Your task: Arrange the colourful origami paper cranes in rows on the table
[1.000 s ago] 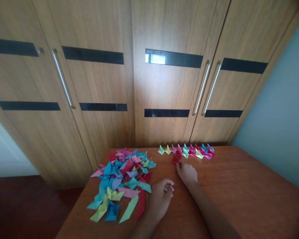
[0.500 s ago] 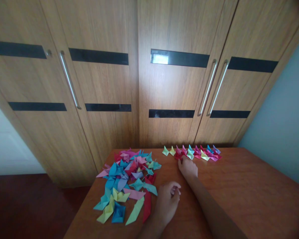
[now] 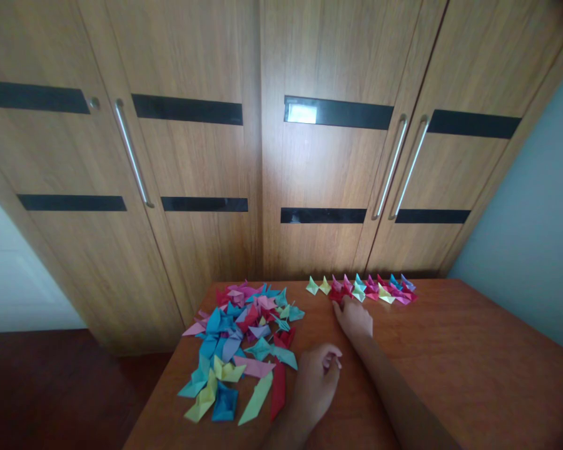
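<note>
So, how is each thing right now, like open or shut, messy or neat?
Cupboard doors: shut.
Paper pile: folded pieces, jumbled and overlapping.
Papers at the back: folded, close together in uneven rows.
Green strip: lying flat on the table.
Left hand: fingers loosely curled, nothing seen in it.
Right hand: fingertips at a red paper; can't tell if gripping.

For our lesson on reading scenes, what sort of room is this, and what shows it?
Probably a bedroom or another room in a home: a large wooden wardrobe with long metal handles fills the background, and a wooden table in front holds colourful folded paper shapes.
</note>
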A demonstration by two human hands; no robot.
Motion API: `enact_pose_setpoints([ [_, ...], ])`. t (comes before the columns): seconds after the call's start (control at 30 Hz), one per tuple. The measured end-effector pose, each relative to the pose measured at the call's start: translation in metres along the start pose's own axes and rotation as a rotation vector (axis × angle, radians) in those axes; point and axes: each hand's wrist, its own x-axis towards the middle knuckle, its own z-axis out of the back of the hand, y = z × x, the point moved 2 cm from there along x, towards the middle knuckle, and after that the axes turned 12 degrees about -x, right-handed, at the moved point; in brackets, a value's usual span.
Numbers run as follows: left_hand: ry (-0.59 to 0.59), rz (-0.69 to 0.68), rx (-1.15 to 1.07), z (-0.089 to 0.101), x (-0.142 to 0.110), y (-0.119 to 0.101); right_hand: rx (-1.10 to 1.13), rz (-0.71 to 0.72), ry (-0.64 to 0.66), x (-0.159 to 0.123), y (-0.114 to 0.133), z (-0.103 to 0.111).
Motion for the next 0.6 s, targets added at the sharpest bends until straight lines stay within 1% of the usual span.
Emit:
enact_pose_setpoints([
  [0.23,0.029,0.022,-0.005,0.001,-0.001,-0.009,0.053,0.029,0.016,-0.025,-0.009,0.001],
  [0.37,0.045,0.042,0.022,0.001,-0.002,-0.011,0.080,0.114,0.010,-0.043,-0.012,0.002],
  [0.47,0.054,0.054,0.035,0.001,-0.002,-0.013,0.108,0.167,0.013,-0.050,-0.014,0.002],
  [0.53,0.044,0.039,0.069,0.005,-0.001,-0.019,0.139,0.187,0.012,-0.050,-0.016,0.001],
  [0.6,0.024,0.001,0.154,0.014,0.002,-0.028,0.177,0.215,0.011,-0.048,-0.018,0.001],
])
